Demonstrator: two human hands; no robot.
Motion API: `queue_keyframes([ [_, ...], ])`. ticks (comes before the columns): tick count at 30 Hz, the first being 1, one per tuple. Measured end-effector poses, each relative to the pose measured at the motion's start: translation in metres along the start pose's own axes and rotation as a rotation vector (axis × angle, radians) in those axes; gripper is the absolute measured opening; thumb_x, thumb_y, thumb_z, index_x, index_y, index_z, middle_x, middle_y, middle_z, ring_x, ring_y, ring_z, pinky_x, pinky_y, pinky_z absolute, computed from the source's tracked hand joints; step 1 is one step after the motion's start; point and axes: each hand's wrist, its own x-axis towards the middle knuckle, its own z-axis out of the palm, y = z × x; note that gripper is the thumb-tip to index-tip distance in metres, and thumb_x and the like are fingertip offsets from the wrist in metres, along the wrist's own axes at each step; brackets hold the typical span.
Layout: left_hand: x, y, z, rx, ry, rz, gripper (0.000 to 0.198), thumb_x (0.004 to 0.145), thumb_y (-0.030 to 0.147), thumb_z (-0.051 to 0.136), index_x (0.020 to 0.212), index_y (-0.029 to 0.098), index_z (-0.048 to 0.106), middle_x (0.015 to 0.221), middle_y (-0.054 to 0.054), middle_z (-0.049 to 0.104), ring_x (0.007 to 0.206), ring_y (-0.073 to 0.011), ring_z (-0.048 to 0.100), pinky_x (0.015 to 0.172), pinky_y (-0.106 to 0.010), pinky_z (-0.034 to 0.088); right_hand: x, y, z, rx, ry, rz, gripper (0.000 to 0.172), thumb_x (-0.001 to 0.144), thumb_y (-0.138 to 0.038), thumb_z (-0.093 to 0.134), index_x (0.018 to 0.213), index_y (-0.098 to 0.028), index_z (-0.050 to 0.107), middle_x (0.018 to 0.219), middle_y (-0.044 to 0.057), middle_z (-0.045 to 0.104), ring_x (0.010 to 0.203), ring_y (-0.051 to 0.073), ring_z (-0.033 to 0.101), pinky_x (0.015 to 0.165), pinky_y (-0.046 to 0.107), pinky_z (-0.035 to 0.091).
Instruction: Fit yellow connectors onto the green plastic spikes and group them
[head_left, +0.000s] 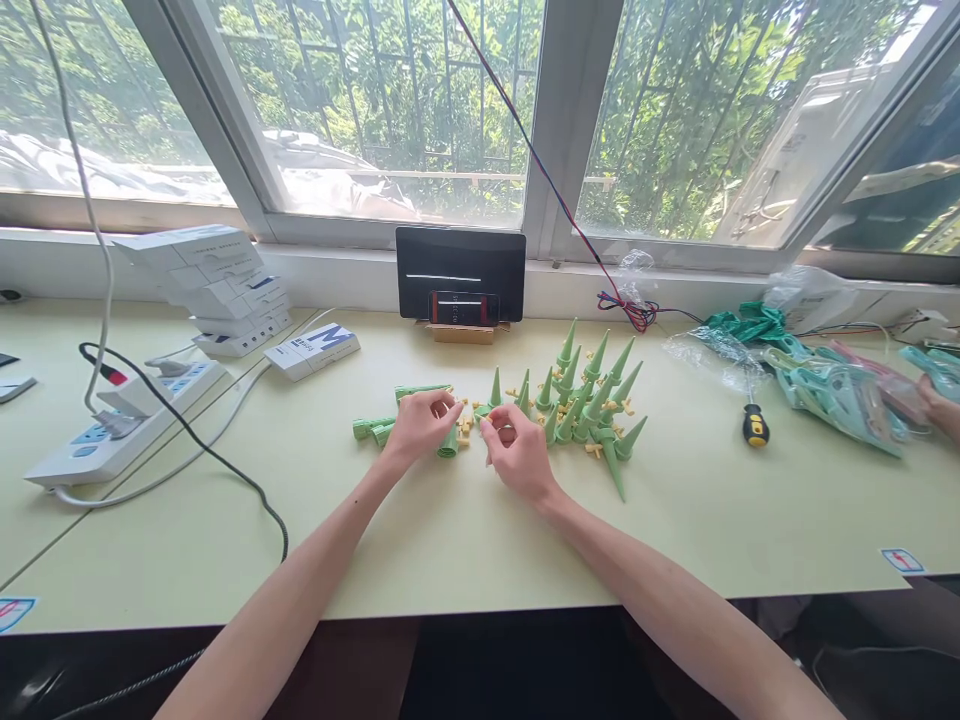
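My left hand (421, 425) is closed, fingertips pinched over several small yellow plastic pieces (465, 428); whatever is in the pinch is hidden. Ribbed green plastic tubes (367, 428) lie beneath and beside that hand, one short tube (448, 443) just under the fingers. A little to the right, my right hand (517, 450) has thumb and forefinger curled together. Some green shows by its fingertips, but I cannot make out what they hold. Right of it stand many pointed green cones (596, 408) with yellow pegs at their bases; a few cones are tilted or lying down.
A tablet (460, 262) with a phone leans at the back. White boxes (232, 290) are stacked left, behind a power strip (127, 420) with cables. To the right are a screwdriver (755, 425) and bagged green parts (836, 395); another person's hand (941, 405) touches the bags.
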Motion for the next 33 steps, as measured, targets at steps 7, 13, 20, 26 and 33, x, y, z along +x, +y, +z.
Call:
queue_keyframes([
  [7, -0.0033, -0.0046, 0.0051, 0.115, -0.075, 0.034, 0.016, 0.076, 0.036, 0.060, 0.076, 0.021, 0.064, 0.057, 0.001, 0.061, 0.055, -0.0172, 0.058, 0.054, -0.027, 0.040, -0.0006, 0.0013, 0.0020, -0.038, -0.033, -0.006, 0.022, 0.091, -0.042, 0.055, 0.089, -0.020, 0.057, 0.071, 0.001, 0.063, 0.044, 0.012, 0.057, 0.044, 0.025, 0.046],
  [13, -0.0057, -0.0005, 0.0050, 0.104, -0.111, -0.005, 0.013, 0.071, 0.031, 0.060, 0.081, 0.022, 0.062, 0.054, 0.004, 0.060, 0.052, -0.0170, 0.056, 0.052, -0.026, 0.039, -0.0014, 0.0008, 0.0024, -0.067, -0.061, 0.000, 0.023, 0.091, -0.042, 0.054, 0.090, -0.020, 0.059, 0.070, 0.001, 0.065, 0.045, 0.013, 0.058, 0.046, 0.025, 0.047],
  [20, -0.0059, 0.0018, 0.0031, 0.097, -0.093, -0.012, 0.017, 0.071, 0.031, 0.060, 0.085, 0.021, 0.063, 0.056, 0.003, 0.063, 0.056, -0.0186, 0.060, 0.055, -0.027, 0.041, -0.0017, 0.0003, 0.0010, -0.061, -0.070, -0.010, 0.020, 0.092, -0.040, 0.054, 0.089, -0.020, 0.058, 0.070, 0.000, 0.063, 0.045, 0.013, 0.057, 0.046, 0.025, 0.045],
  [26, -0.0021, -0.0015, 0.0044, 0.072, -0.027, -0.019, 0.017, 0.073, 0.032, 0.061, 0.085, 0.020, 0.066, 0.062, 0.000, 0.068, 0.059, -0.0188, 0.062, 0.063, -0.030, 0.046, -0.0010, 0.0005, 0.0005, -0.076, -0.068, 0.011, 0.022, 0.092, -0.042, 0.053, 0.091, -0.020, 0.059, 0.075, 0.002, 0.065, 0.046, 0.013, 0.057, 0.046, 0.025, 0.047],
  [33, -0.0005, 0.0011, 0.0052, -0.065, 0.113, 0.033, 0.022, 0.082, 0.037, 0.059, 0.091, 0.019, 0.067, 0.071, -0.002, 0.069, 0.062, -0.0159, 0.060, 0.063, -0.028, 0.049, -0.0003, 0.0020, 0.0009, -0.082, -0.038, 0.008, 0.023, 0.092, -0.042, 0.053, 0.090, -0.020, 0.059, 0.080, 0.003, 0.066, 0.047, 0.013, 0.057, 0.046, 0.025, 0.048],
])
